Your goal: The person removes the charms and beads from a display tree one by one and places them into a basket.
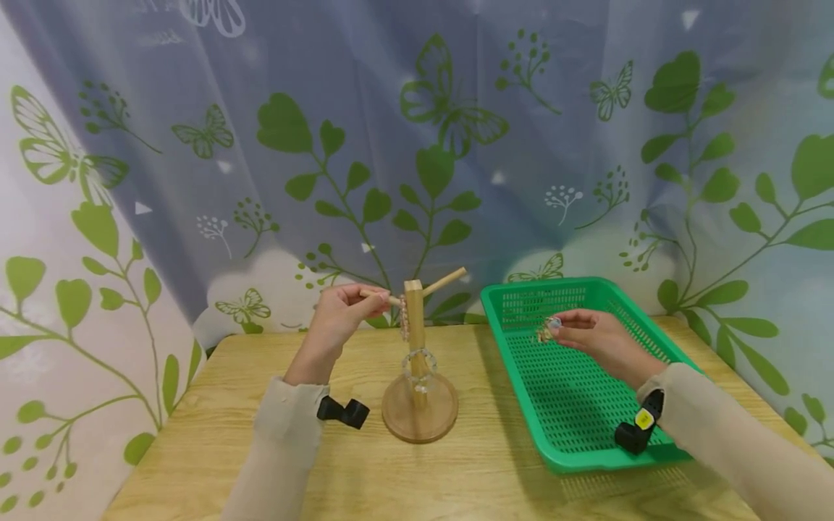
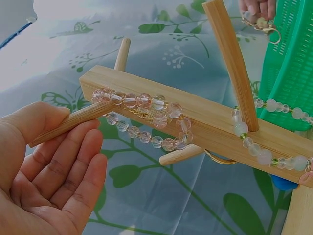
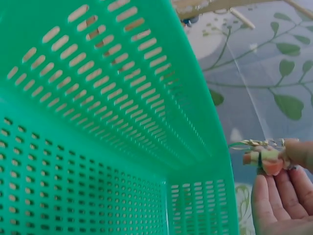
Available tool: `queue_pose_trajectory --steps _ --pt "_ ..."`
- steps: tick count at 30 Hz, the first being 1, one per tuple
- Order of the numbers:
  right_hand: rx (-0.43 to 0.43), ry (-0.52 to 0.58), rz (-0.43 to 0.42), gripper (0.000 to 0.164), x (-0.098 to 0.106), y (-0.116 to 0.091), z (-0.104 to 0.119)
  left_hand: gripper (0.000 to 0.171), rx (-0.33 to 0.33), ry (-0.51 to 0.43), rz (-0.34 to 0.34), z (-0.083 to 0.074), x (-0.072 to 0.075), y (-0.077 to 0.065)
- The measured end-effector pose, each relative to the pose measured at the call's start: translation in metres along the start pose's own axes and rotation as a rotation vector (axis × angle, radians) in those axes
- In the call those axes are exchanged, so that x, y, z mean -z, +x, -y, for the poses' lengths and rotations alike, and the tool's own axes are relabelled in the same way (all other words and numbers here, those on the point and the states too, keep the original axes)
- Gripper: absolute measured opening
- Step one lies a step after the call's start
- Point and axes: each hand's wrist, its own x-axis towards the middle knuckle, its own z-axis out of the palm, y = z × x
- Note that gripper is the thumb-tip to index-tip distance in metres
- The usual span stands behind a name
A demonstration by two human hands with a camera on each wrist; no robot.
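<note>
My left hand [image 1: 335, 322] pinches the tip of a wooden peg [image 2: 73, 121] on an upright wooden stand [image 1: 417, 336] between thumb and fingers. A bracelet of clear pink beads [image 2: 184, 125] hangs on this peg, close against the post. Lower down, a second bracelet with pale beads and small green ones [image 2: 264, 156] hangs on another peg. My right hand [image 1: 606, 344] is above a green basket [image 1: 521, 391] and holds a keychain [image 3: 269, 159] with gold-coloured metal parts and small charms at its fingertips. The hand partly hides the keychain.
The stand's round base [image 1: 397, 427] rests on a wood-grain table [image 1: 215, 434], left of the basket. More pegs stick out of the post, one [image 1: 446, 281] toward the upper right. A leaf-and-butterfly patterned curtain [image 1: 365, 145] hangs behind.
</note>
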Motion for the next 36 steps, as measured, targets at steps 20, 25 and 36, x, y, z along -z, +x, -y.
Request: queue_pose_trajectory --steps 20,25,36 --pt "-0.047 0.055 0.108 0.036 0.030 0.013 -0.027 0.022 -0.010 -0.001 0.000 0.000 0.000 0.000" --pt "-0.069 0.099 0.158 0.029 0.035 0.015 -0.037 0.021 -0.008 -0.007 0.004 0.001 0.000 0.000" --pt "-0.106 0.155 0.270 0.023 0.030 0.022 -0.052 0.022 -0.012 -0.021 0.009 0.002 0.001 0.001"
